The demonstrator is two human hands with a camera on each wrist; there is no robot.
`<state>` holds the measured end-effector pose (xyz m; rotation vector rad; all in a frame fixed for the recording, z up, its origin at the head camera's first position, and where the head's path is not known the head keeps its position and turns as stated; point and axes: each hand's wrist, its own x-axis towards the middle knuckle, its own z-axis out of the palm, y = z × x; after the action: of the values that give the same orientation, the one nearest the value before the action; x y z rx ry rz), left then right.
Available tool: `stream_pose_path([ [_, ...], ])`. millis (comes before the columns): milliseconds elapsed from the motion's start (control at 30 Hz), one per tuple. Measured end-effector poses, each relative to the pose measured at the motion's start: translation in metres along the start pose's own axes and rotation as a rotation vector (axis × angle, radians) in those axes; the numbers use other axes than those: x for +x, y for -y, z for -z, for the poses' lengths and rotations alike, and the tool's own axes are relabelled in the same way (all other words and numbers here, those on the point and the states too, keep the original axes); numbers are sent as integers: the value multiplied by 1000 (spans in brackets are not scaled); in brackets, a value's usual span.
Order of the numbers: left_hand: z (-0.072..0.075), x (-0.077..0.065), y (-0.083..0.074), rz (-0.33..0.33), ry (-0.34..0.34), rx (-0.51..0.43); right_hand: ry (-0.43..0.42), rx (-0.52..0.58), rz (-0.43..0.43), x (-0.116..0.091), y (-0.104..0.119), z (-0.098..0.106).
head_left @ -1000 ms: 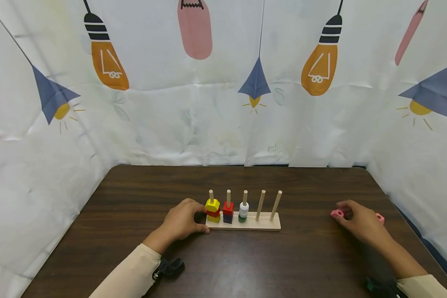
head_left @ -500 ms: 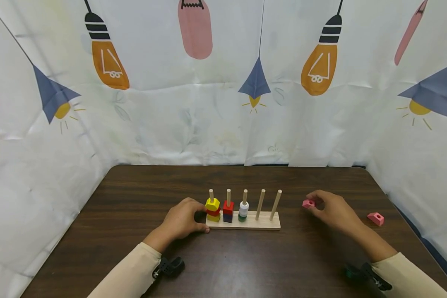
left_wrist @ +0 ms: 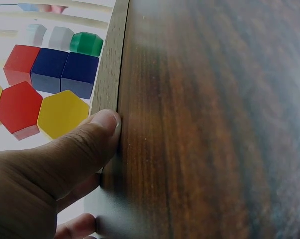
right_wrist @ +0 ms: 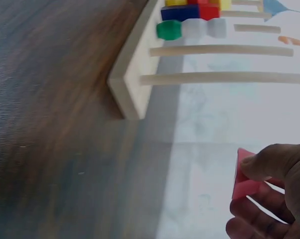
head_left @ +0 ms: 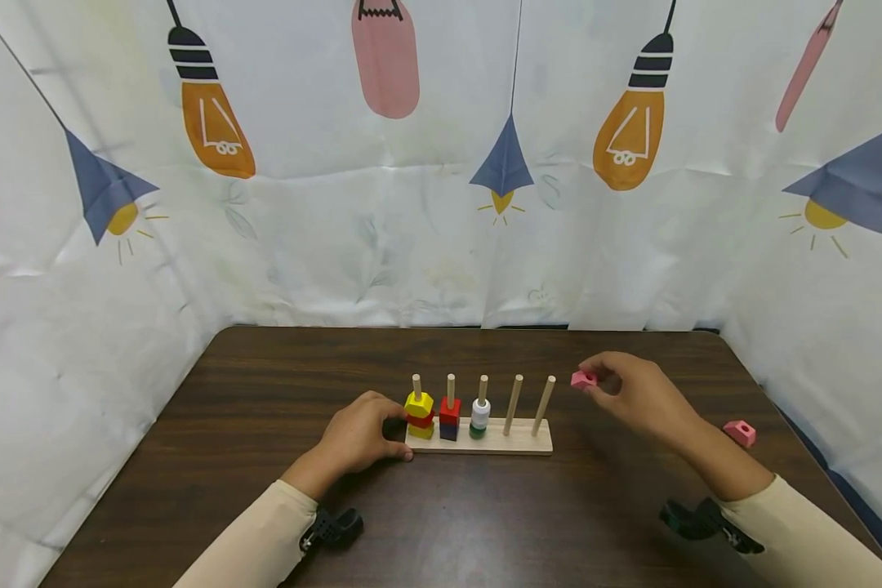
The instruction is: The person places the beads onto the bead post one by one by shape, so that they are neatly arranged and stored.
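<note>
A wooden peg board (head_left: 523, 443) with several upright pegs stands mid-table. Its left peg bears yellow and red hexagonal beads (head_left: 420, 408); the second has a red bead (head_left: 451, 411) over dark blue ones (left_wrist: 65, 72). White beads (head_left: 480, 412) above a green one (left_wrist: 86, 44) fill the third, while the two right pegs are bare. My left hand (head_left: 356, 433) grips the board's left end, thumb on its front edge. Right of the board, raised, my right hand (head_left: 635, 396) pinches a pink bead (head_left: 583, 380) with a hole, between thumb and fingers; its flat side shows in the right wrist view.
Another pink bead (head_left: 739, 433) lies on the dark wood-grain table (head_left: 500, 523) near the right edge, beyond my right forearm. A white printed curtain (head_left: 426, 245) hangs behind and along both sides of the table.
My right hand has carried the pink bead leftward and up from the table's right side toward the bare right peg. The other pink bead stayed behind. My left hand keeps its place.
</note>
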<state>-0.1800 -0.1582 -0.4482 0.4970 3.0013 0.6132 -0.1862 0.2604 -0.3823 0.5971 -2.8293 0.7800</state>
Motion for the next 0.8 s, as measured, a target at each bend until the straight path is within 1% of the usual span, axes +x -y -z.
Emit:
stream_pose_path([
  [200,0,-1,-1,2,6,1,-22,15,61,6,15,13],
  [333,0,-1,0,-3,1,6,-20,45,62,8,24,22],
  [533,0,0,1,-7,-2,3,-28,58,72,12,36,32],
  [667,0,0,1,-7,-4,6,-31,70,117,14,44,34],
  [800,0,1,0,-6,-2,4,-35,111,171,17,51,34],
])
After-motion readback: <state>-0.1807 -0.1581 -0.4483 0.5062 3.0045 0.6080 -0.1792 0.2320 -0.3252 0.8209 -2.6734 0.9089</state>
